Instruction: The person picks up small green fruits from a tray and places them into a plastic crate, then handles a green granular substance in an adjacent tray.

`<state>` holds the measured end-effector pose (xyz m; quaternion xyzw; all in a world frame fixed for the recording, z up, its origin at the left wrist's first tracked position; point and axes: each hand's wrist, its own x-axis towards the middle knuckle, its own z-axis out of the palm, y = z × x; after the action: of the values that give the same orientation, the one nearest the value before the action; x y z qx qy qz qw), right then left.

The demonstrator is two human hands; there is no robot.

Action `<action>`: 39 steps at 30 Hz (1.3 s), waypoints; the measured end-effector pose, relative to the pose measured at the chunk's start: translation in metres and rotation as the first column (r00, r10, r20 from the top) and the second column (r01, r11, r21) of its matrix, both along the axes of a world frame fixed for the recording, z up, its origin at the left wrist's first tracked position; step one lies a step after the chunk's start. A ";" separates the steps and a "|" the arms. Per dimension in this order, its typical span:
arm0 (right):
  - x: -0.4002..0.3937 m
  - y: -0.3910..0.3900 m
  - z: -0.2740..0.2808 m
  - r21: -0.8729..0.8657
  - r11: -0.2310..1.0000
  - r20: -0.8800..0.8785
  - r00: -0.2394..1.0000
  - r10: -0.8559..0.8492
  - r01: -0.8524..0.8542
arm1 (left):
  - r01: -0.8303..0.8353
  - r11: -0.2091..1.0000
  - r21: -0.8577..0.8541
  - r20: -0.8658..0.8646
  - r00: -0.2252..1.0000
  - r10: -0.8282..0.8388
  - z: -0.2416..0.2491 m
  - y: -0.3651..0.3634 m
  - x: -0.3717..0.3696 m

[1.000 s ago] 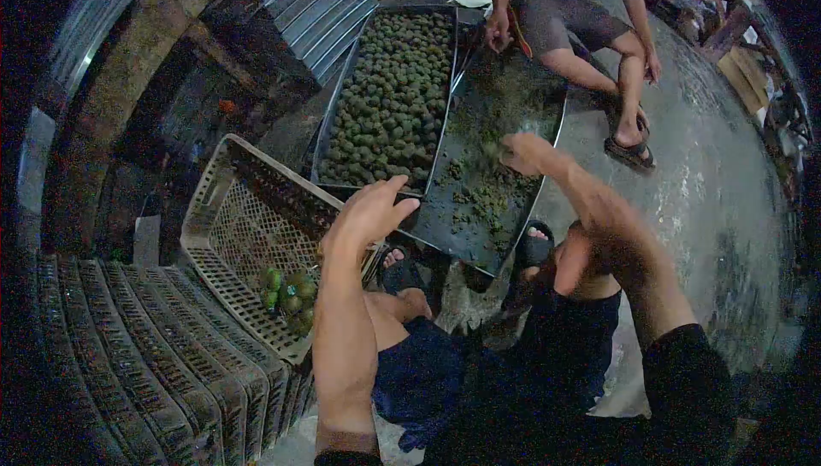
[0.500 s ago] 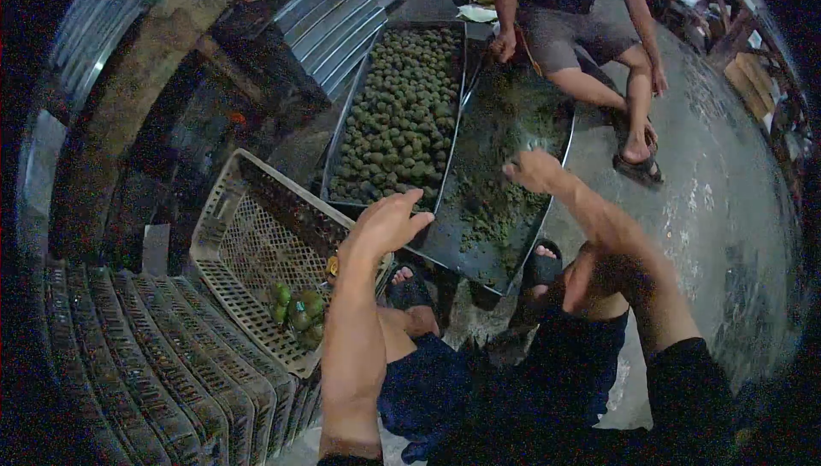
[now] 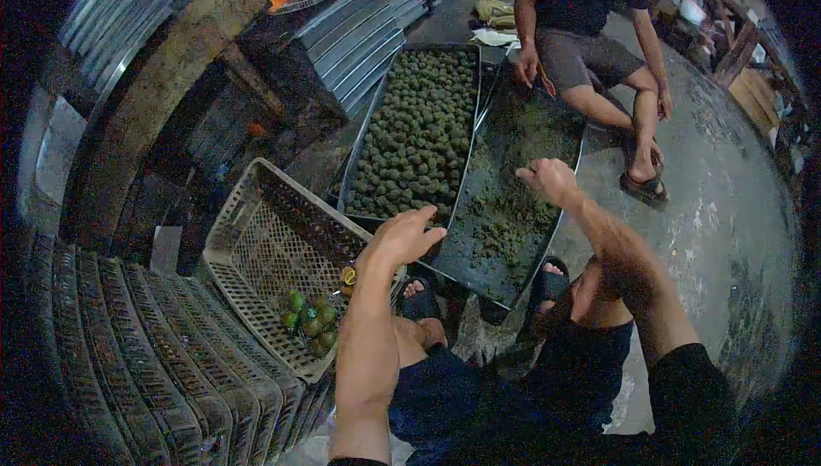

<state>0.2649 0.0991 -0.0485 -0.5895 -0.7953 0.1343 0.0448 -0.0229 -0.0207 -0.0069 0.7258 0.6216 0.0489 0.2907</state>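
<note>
My left hand hovers at the near edge of a metal tray full of round, dark green balls. Its fingers are stretched out with the thumb apart, and nothing shows in it. Over the neighbouring dark metal tray, my right hand has its fingers curled together. Whatever it may hold is hidden. Beneath it lies a crumbly green mixture, heaped loosely toward the tray's near half.
Left of my legs, a plastic crate holds several green fruits; stacked crates stand beside it. Across the trays sits another person, one hand holding a red-edged tool. Corrugated metal sheets stand behind.
The whole view has shifted slightly, so the trays and crate appear lower and farther right. My right hand, blurred before, is sharper, still curled over the mixture. My left hand keeps its spread pose.
</note>
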 end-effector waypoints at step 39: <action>-0.012 -0.115 -0.061 -0.675 0.737 -0.734 0.126 -0.667 -0.029 | 0.002 0.997 0.082 0.027 1.000 -0.004 -0.008 -0.011 -0.009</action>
<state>0.2531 -0.0157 -0.1097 -0.5219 -0.3529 0.6719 0.3895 -0.0319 -0.0321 -0.0150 0.7373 0.6139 0.0838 0.2691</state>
